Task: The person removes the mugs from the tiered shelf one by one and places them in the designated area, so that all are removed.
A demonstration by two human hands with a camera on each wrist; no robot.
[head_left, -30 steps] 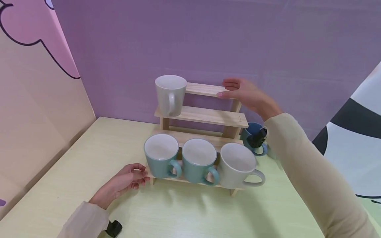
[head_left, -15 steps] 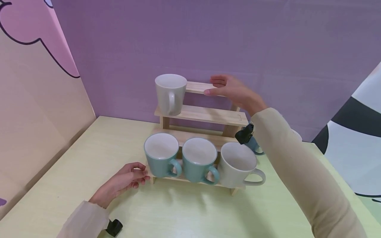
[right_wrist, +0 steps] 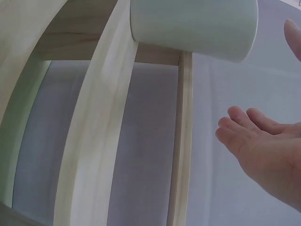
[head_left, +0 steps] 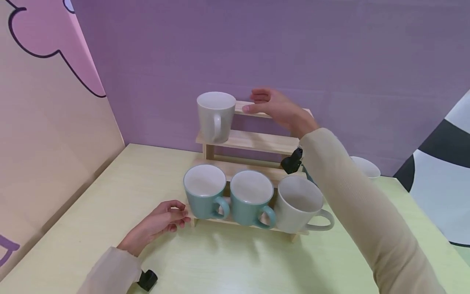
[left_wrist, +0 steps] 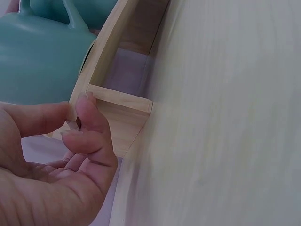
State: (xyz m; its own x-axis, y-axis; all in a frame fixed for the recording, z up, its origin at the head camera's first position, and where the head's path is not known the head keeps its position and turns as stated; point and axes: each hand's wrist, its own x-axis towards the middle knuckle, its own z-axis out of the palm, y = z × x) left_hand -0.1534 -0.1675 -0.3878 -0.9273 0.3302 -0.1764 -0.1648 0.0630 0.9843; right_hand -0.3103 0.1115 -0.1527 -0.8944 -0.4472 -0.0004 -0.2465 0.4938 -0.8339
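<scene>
Left hand (head_left: 159,224) pinches the left end of the lowest board (left_wrist: 101,49) of the wooden rack (head_left: 253,141), thumb and forefinger on the corner. Right hand (head_left: 277,108) hovers over the top board, fingers extended, released, holding nothing. White mug (head_left: 216,118) stands upright one board below the top, just left of the right fingertips, not touched; handle faces the person. Right beside the left hand, on the lowest board: teal mug (head_left: 200,200), second teal mug (head_left: 249,206), then off-white mug (head_left: 293,210). White-rimmed item (head_left: 367,166) behind the right sleeve is mostly hidden, maybe another mug. Rack sits on the tabletop (head_left: 205,261).

Step in hand, my read: right hand reaching for the white mug, left steadying the rack. Next move calls for bringing the right fingers farther left and round the mug's body, clear of the top board.
</scene>
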